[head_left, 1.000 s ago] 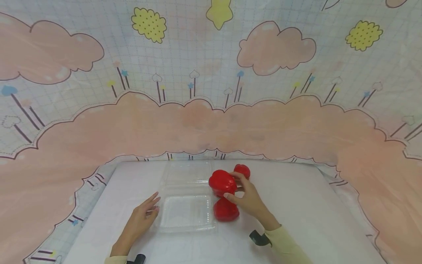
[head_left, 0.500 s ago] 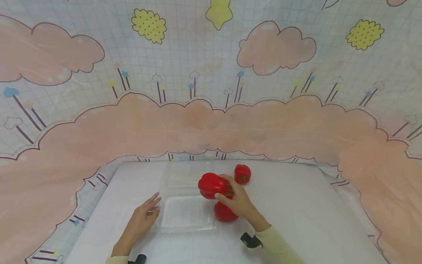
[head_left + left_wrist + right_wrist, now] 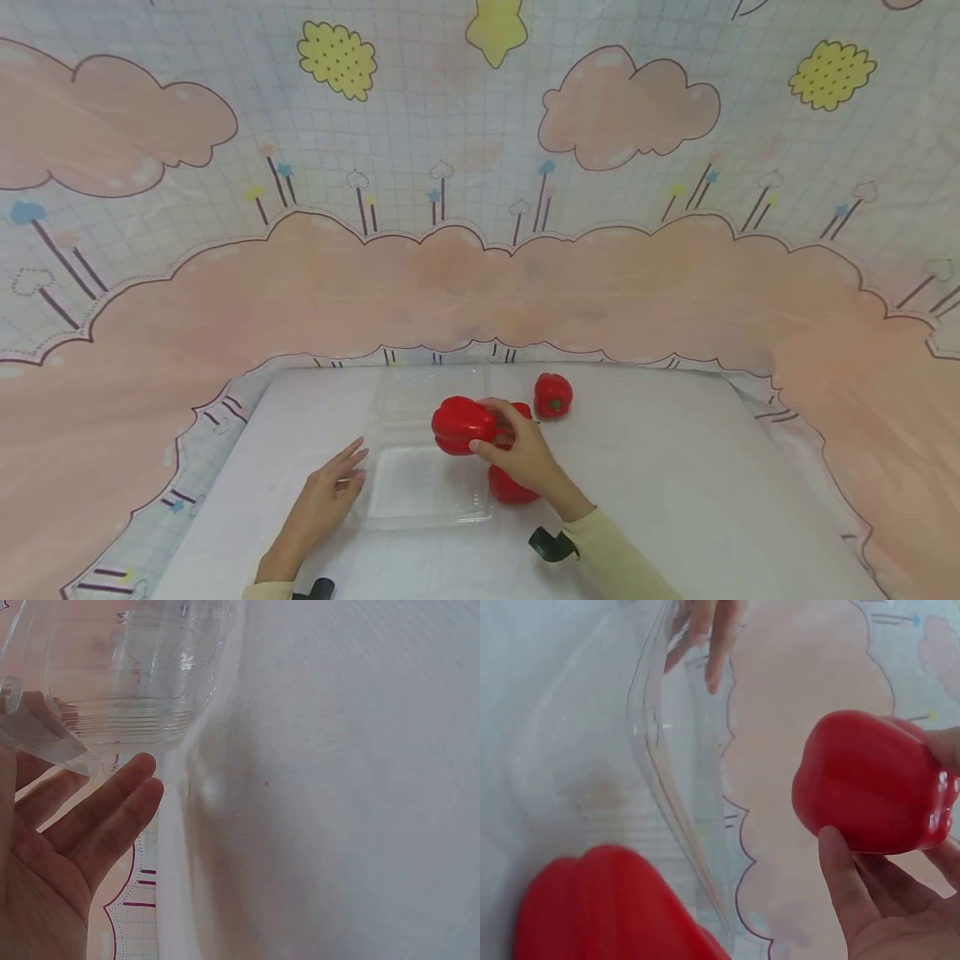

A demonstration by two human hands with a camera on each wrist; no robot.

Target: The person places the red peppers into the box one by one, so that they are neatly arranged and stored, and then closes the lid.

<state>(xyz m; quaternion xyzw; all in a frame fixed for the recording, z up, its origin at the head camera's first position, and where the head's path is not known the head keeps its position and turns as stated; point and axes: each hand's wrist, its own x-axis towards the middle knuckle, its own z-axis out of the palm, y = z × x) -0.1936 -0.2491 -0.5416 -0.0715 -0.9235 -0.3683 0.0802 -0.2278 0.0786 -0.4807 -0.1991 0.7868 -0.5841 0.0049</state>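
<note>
A red bell pepper (image 3: 461,425), lying on its side, is held between the thumb and fingers of my right hand (image 3: 528,454), over the right part of a clear plastic clamshell box (image 3: 420,522). In the right wrist view this pepper (image 3: 862,780) shows its smooth, lobed end, with fingers around its stem end. At the box's left side is my left hand (image 3: 322,500), its fingers extended and fingertips right at the rim. The left wrist view has these fingers (image 3: 112,825) beside the box's clear wall (image 3: 127,720).
Beside the box's right edge lies a red bell pepper (image 3: 512,486), partly hidden by my right arm. Another pepper (image 3: 522,410) shows behind my right hand, and one more (image 3: 552,395) stands farther back. The box's open lid (image 3: 431,383) lies toward the white table's (image 3: 675,467) far edge.
My right hand has carried the bell pepper leftward, from beside the box to above it. A pepper behind that hand has come into view. My left hand has stayed in place.
</note>
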